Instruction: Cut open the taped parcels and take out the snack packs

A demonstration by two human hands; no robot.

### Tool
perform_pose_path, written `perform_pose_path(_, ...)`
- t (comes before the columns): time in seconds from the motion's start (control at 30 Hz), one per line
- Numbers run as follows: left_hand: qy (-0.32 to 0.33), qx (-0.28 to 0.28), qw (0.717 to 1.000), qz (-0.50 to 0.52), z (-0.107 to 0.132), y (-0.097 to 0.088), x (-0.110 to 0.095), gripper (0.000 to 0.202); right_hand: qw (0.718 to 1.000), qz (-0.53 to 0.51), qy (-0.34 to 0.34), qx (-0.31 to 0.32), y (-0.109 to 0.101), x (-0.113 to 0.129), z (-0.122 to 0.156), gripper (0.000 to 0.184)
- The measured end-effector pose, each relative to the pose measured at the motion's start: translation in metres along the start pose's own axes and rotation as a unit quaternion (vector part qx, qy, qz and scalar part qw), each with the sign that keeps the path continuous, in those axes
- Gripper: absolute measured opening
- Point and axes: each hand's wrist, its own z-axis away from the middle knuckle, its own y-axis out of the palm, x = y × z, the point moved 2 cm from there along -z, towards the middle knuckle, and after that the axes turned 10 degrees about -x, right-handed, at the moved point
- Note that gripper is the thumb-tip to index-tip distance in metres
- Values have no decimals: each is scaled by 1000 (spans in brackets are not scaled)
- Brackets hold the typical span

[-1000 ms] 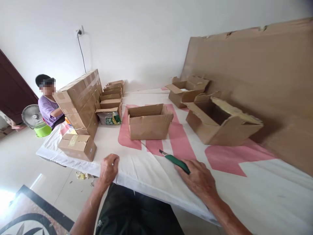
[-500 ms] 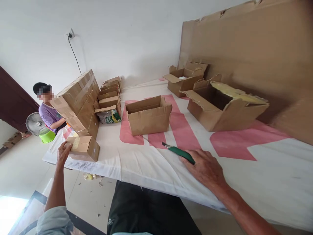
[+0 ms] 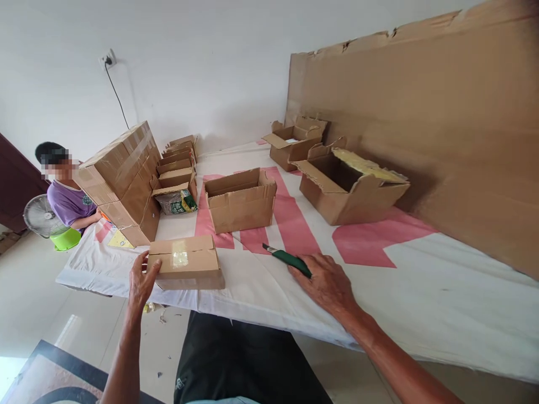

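My left hand point(image 3: 141, 277) grips the left end of a closed cardboard box point(image 3: 202, 264) at the table's near edge, thumb on top. A strip of clear tape point(image 3: 179, 253) crosses the box's top seam. On the right, my right hand point(image 3: 326, 283) is closed round a green utility knife point(image 3: 290, 262), its blade pointing left, just above or on the cloth. Behind the knife stands an open cardboard box point(image 3: 242, 210), and right of that a larger open box point(image 3: 343, 196) with a yellowish torn flap.
Stacked taped cartons point(image 3: 122, 174) rise at the table's left, by a seated person point(image 3: 69, 196). Several open boxes point(image 3: 177, 163) stand in a row, a green-and-grey packet point(image 3: 181, 203) in front. Another open box point(image 3: 292, 143) is near a large cardboard sheet point(image 3: 412, 106). White-and-red cloth point(image 3: 463, 303) covers the table.
My left hand has brought the closed box to the right, away from the carton stack, and turned it so its long side faces me. My right hand still holds the knife.
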Motion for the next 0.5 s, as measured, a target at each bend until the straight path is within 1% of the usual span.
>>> perform_pose_path(0.1,10,-12,999,42,9,9,-2,59,1000,-4,-7,-10,-1,1,-1,28)
perform_pose_path(0.17,3,-16,997,76,9,13,1,59,1000,-7,-8,-26,-3,2,-3,31)
perform_pose_path(0.23,-11,-5,994,112,9,15,4,62,999,-20,1,-47,-5,6,-7,34)
perform_pose_path(0.3,-21,7,990,142,9,17,7,63,996,-62,22,-62,-7,19,-12,39)
perform_pose_path(0.37,-21,15,986,162,10,18,7,62,987,-143,49,-47,-7,41,-17,46)
perform_pose_path(0.4,-18,17,985,169,11,18,7,60,979,-195,59,-22,-6,56,-19,51)
perform_pose_path(0.43,-15,19,985,173,12,19,6,59,966,-250,66,12,-4,73,-20,56)
perform_pose_path(0.5,-13,24,984,177,14,18,4,58,929,-353,64,90,-2,109,-20,69)
